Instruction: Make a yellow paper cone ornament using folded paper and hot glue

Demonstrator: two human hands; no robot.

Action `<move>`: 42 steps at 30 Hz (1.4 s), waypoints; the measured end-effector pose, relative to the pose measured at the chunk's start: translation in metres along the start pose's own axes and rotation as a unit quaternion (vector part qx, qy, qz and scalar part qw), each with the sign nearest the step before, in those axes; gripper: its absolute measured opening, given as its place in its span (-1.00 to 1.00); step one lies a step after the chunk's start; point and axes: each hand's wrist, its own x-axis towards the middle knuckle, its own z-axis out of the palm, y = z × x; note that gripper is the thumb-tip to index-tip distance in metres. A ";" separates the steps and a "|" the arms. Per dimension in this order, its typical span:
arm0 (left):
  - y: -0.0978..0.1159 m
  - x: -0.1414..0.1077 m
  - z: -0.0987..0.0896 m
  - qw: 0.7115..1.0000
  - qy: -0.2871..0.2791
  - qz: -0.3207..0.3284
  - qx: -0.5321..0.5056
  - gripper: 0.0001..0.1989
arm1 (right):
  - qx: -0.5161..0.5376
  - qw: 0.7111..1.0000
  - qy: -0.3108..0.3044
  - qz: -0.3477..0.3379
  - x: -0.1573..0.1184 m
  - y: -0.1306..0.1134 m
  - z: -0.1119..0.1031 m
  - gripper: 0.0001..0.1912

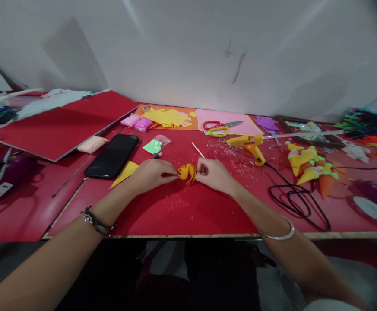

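Note:
Between my hands, just above the red table (188, 211), is a curled yellow-orange paper piece (187, 172) cut into strips. My left hand (159, 174) pinches its left side with thumb and fingertips. Closed at its right side, my right hand (214, 173) grips a thin pale stick (198, 149) that points up and left. Whether the right fingertips also pinch the paper is hard to make out. A yellow paper sheet (125, 173) lies partly behind my left wrist, beside a black phone (112, 155). Green clay in a clear wrapper (153, 146) sits just beyond my left hand.
A yellow glue gun (249, 144) with a lit light stands at right, its black cord (300, 205) looped nearby. Scissors (219, 127) and yellow paper scraps (167, 116) lie at the back. Small paper cones (309, 164) cluster right; a red board (68, 121) leans left.

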 end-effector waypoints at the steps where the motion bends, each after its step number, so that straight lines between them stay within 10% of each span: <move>1: 0.000 0.000 0.000 1.000 0.000 0.000 0.002 -0.78 | 0.003 1.000 -0.005 -0.004 0.000 -0.001 0.000 -0.93; 42: -0.003 0.002 -0.002 1.000 -0.015 0.015 0.005 -0.79 | 0.038 0.988 0.044 -0.142 -0.002 -0.020 -0.011 -0.59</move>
